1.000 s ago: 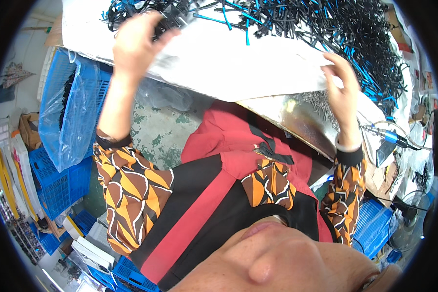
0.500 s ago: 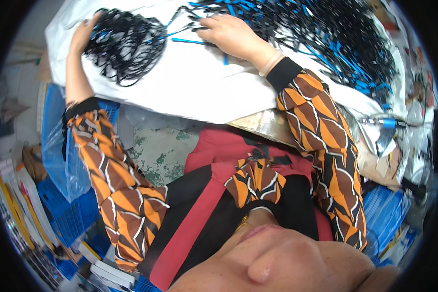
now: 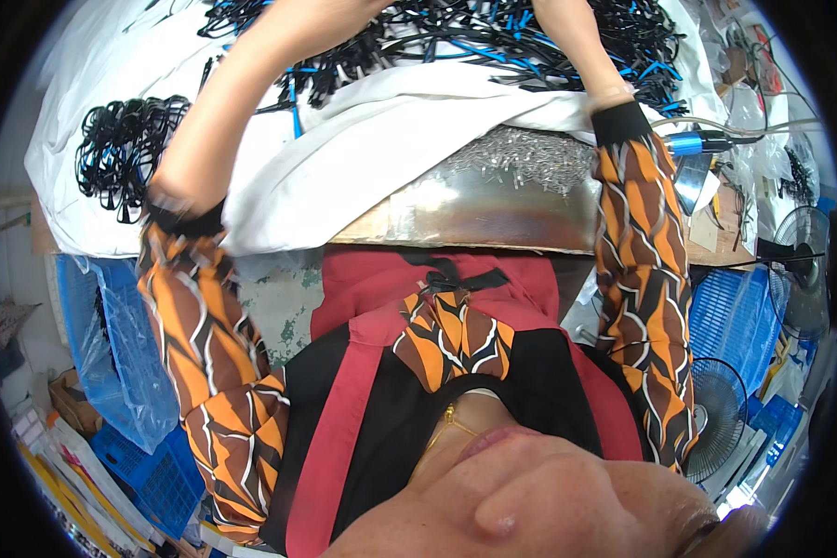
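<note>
Both my arms have swung up into the black-and-blue cable heap (image 3: 493, 42); the bundled coil (image 3: 121, 149) now lies alone (hands cropped, grip unreadable), so sorting continues.

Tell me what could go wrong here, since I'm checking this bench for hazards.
The white sheet hangs over the bench edge beside the left forearm, so a pull could drag the bundle of black cables off. Both arms reach into the tangled black and blue cables, where loops may snag; the hands are out of view. Loose metal pins lie by the right sleeve and could catch in it.
</note>
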### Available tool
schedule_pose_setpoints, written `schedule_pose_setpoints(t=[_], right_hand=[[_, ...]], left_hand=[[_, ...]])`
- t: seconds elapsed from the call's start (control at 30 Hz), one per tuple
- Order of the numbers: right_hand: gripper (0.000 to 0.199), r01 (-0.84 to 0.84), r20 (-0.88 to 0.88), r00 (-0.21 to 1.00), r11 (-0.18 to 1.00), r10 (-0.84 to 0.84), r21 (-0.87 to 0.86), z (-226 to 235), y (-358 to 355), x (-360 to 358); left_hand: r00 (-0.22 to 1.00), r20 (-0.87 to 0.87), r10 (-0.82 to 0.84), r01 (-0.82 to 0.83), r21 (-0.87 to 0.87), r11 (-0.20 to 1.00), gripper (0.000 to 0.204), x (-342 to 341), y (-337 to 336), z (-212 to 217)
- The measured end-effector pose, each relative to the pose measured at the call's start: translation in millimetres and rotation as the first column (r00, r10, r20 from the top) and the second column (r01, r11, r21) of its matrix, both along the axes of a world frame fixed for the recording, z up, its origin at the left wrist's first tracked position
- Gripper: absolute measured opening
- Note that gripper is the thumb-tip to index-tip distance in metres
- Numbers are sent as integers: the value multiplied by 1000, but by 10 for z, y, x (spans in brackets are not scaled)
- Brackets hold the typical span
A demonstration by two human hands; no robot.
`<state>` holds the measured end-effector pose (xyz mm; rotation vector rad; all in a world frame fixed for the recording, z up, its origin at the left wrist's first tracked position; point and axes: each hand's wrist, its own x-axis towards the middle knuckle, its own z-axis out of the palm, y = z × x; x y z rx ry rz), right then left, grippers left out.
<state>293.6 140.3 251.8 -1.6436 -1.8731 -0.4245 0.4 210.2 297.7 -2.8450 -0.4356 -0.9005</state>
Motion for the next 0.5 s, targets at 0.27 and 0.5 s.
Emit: schedule_pose_setpoints(t=[0.27, 0.5], right_hand=[[29, 179, 159, 975, 969, -152, -172, -140, 362, 418], [26, 86, 195, 980, 973, -43, -213, -66, 117, 566]], left_hand=[[911, -255, 323, -243, 300, 923, 23, 1203, 988, -527], [935, -242, 260, -240, 109, 965, 18, 564, 916, -163]])
